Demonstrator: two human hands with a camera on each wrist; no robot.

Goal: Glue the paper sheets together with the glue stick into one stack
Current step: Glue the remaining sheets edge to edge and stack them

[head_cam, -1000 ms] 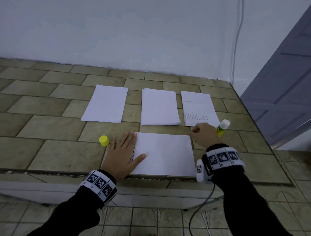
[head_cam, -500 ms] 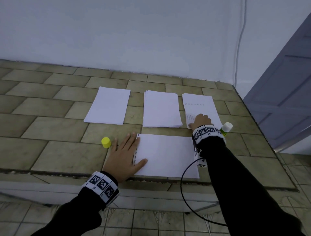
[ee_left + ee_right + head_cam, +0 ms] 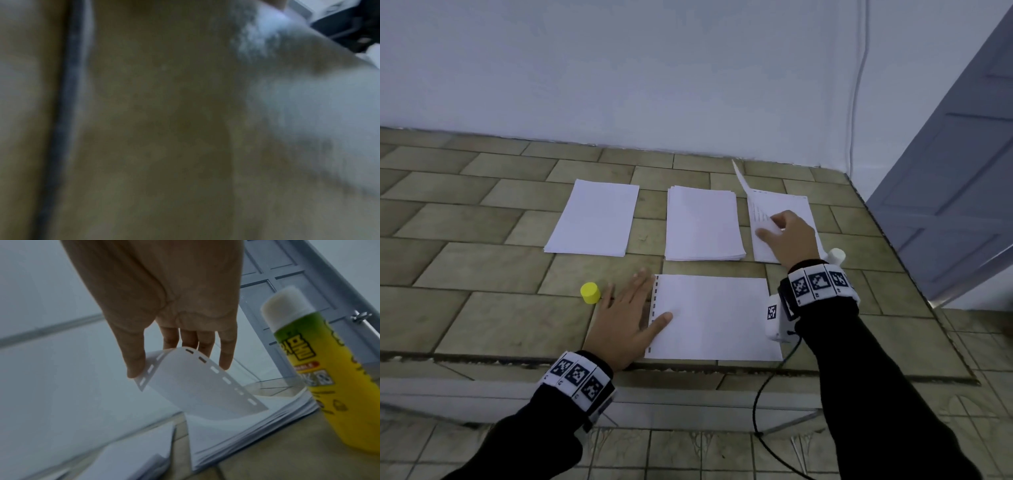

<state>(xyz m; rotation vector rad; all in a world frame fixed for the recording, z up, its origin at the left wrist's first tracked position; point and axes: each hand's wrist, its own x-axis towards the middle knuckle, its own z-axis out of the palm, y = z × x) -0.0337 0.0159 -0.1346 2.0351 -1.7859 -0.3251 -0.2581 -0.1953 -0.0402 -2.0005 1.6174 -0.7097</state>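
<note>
A white sheet (image 3: 715, 318) with a punched left edge lies near the table's front edge. My left hand (image 3: 643, 298) lies flat on its left edge, fingers straight. At the back lie three paper piles: left (image 3: 594, 217), middle (image 3: 703, 222) and right (image 3: 796, 209). My right hand (image 3: 770, 226) pinches the right pile's top sheet (image 3: 185, 382) between thumb and fingers, and the sheet curls up off the pile. The uncapped glue stick (image 3: 329, 369) stands upright just right of that pile, partly behind my right wrist in the head view. Its yellow cap (image 3: 590, 293) sits left of my left hand.
The tiled table (image 3: 482, 308) meets a white wall at the back. Its front edge runs just below the near sheet. A grey door (image 3: 955, 171) stands at the right. A black cable (image 3: 763, 404) hangs from my right wrist. The left wrist view is blurred.
My right hand left the glue stick standing, reached forward onto the right pile, pinched its top sheet and lifted the left side. The left hand stayed flat on the near sheet.
</note>
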